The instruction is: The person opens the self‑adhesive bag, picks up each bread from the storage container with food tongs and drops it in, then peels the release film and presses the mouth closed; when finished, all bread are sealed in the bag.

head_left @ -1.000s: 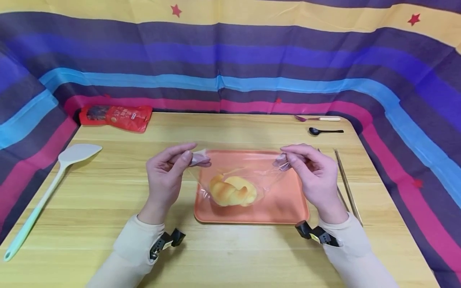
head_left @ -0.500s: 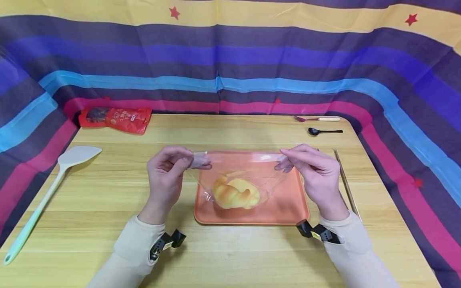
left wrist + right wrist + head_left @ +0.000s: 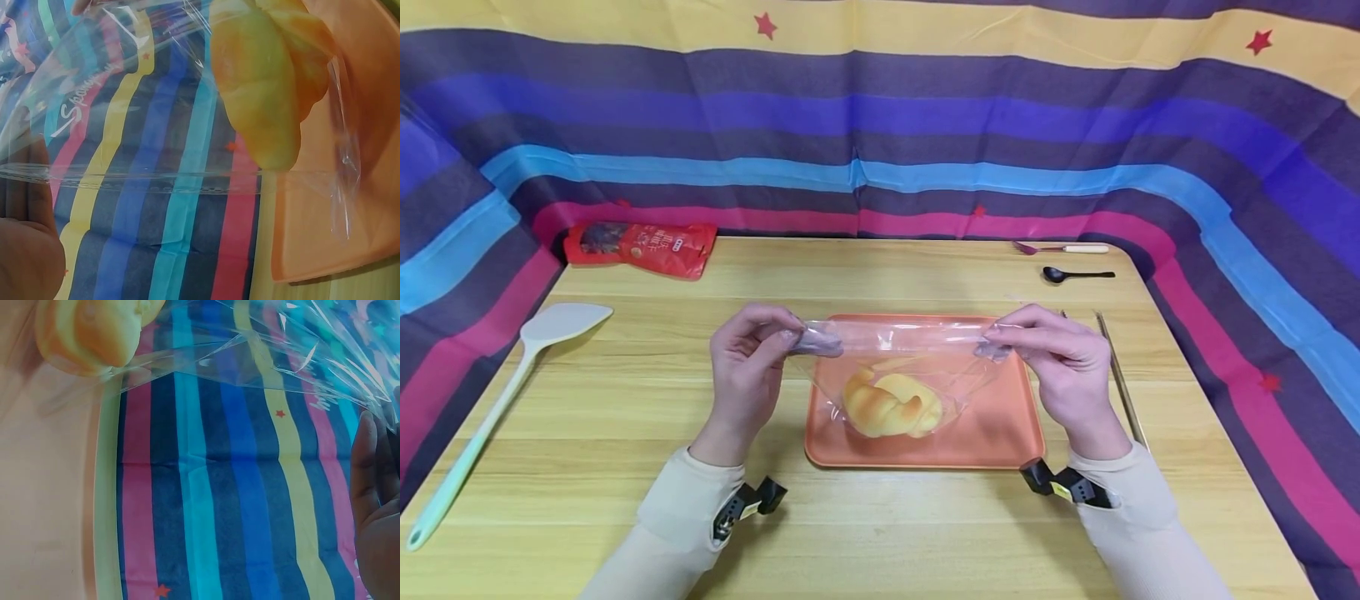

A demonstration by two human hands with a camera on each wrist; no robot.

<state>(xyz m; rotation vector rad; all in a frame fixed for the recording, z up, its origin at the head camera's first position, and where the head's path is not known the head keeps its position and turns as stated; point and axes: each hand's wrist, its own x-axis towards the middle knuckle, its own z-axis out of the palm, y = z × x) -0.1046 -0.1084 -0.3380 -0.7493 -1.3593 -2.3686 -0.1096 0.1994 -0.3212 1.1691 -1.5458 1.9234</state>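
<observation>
Both hands hold a clear plastic bag [image 3: 895, 340] by its upper corners over a coral-pink tray [image 3: 1000, 425]. Inside the bag is a golden bread roll [image 3: 880, 407], which hangs low in it. My left hand [image 3: 745, 375] pinches the left corner between thumb and fingers; my right hand [image 3: 1071, 375] pinches the right one. The bag's top edge stretches straight between them. In the left wrist view the roll [image 3: 259, 87] shows through the film, and the left hand [image 3: 31, 244] is at the edge. The right wrist view shows the roll [image 3: 90, 337] and part of the right hand [image 3: 381, 537].
A spatula [image 3: 501, 417] with a pale green handle lies at the left. Behind it is a red food pouch [image 3: 658, 248]. A fork [image 3: 1060, 248] and a black spoon [image 3: 1078, 274] lie at the back right. Metal rods [image 3: 1122, 383] lie beside the right hand. Striped cloth [image 3: 917, 117] surrounds the table.
The bag's top edge has become straighter and more visible as a band between the hands. The right hand's fingers have shifted along it, and the roll has swung slightly to the right.
</observation>
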